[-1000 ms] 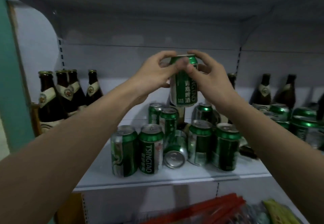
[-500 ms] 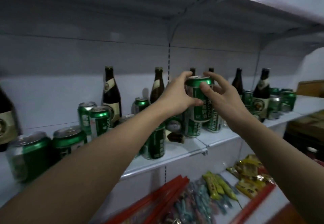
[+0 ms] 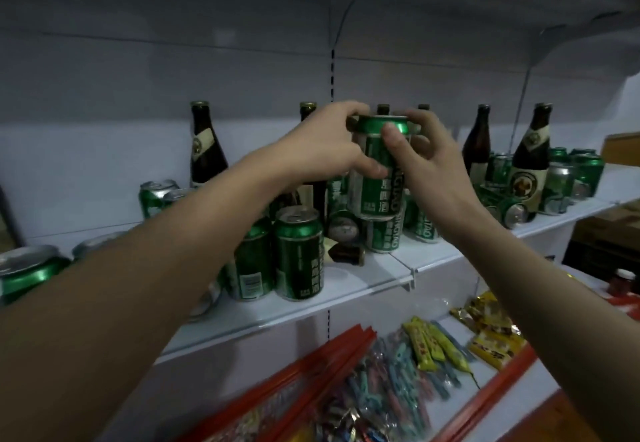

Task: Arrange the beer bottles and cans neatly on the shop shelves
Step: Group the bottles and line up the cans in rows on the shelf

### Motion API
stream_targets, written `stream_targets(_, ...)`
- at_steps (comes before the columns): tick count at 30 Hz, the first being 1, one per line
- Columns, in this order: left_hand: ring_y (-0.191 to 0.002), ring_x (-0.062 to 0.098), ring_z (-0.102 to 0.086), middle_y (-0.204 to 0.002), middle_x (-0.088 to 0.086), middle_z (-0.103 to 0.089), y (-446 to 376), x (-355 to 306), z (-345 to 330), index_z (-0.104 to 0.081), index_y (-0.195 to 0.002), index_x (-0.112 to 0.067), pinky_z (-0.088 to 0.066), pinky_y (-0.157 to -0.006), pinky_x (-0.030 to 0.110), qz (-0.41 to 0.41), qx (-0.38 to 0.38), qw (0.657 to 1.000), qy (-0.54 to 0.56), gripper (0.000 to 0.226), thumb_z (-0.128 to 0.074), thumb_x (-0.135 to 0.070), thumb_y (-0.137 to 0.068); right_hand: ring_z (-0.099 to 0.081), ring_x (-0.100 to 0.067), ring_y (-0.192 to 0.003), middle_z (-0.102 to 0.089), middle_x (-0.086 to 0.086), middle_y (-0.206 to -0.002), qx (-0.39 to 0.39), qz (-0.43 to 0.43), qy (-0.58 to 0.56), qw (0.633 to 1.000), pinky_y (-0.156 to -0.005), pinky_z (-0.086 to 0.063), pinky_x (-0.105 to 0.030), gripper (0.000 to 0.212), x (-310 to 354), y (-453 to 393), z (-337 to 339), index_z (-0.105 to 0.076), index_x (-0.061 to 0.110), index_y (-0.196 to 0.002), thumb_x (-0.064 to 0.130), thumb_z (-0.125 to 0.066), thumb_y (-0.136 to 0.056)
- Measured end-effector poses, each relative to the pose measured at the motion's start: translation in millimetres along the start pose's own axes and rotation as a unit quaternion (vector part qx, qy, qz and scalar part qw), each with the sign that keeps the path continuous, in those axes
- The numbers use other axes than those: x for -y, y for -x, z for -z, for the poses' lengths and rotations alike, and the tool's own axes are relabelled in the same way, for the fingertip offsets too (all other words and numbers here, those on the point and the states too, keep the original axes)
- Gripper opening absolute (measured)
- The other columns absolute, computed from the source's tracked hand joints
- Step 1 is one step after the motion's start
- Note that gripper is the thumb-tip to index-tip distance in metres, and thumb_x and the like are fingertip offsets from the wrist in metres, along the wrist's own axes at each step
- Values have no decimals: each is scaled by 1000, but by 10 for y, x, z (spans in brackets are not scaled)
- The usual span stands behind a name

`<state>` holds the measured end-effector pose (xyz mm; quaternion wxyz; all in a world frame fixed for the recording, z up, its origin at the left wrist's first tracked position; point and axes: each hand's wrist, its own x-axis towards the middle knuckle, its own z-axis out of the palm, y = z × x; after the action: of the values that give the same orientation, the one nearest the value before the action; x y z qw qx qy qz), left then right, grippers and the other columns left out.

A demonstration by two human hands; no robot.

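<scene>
Above the shelf (image 3: 367, 280), both hands (image 3: 325, 151) grip an upright green can (image 3: 377, 178).

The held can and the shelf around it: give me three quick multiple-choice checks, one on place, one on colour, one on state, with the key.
1. Where is the held can?
A. Directly above another upright can
B. On the lower snack shelf
C. Behind the brown bottles

2. What colour are the cans' bodies?
A. Red
B. Green
C. Blue

3. How does the can at the right, beside the labelled bottle, lie?
A. Upright
B. Crushed flat
C. On its side

Key:
1 A: the left hand and right hand hold it over a standing can on the beer shelf; whether the two cans touch cannot be told.
2 B: every can shows green with silver.
3 C: its round end faces the camera.
</scene>
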<state>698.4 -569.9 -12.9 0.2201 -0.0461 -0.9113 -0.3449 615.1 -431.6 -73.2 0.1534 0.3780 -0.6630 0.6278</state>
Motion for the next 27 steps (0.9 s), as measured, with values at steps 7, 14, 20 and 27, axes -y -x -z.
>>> stream_targets(7,-93,4,-53,-108,-14,-52,101,198,-211,-47,-138,-17,-42,-72,12,16,17,999,-46,75,-84,-21,-74,-64,-19,-110,-65,3,-119,27,-18,30,999,-91,-55,-49,57,-274,145,-43,-53,34,-127,68,-57,-81)
stream_targets(14,-107,20,-57,-124,3,-56,-20,290,-889,-49,-131,-16,-52,-88,37,53,30,989,-133,68,-84,-21,-73,-62,-11,-108,-62,13,-117,50,-20,94,994,-93,-53,-47,40,-667,369,238,-49,39,-126,54,-59,-90)
stream_targets(20,-122,29,-49,-134,10,-45,-171,385,-1152,-38,-142,-12,-48,-94,38,68,40,976,-205,70,-73,-7,-82,-55,4,-103,-51,25,-116,60,-41,90,993,-89,-49,-32,42,-873,379,209,-42,25,-130,38,-59,-95)
stream_targets(27,-131,29,-41,-144,10,-38,-159,399,-1206,-19,-153,-11,-44,-101,38,42,25,970,-237,80,-65,-4,-88,-48,-11,-122,-48,6,-134,57,-76,118,988,-101,-44,-35,54,-989,302,224,-39,22,-137,40,-63,-93)
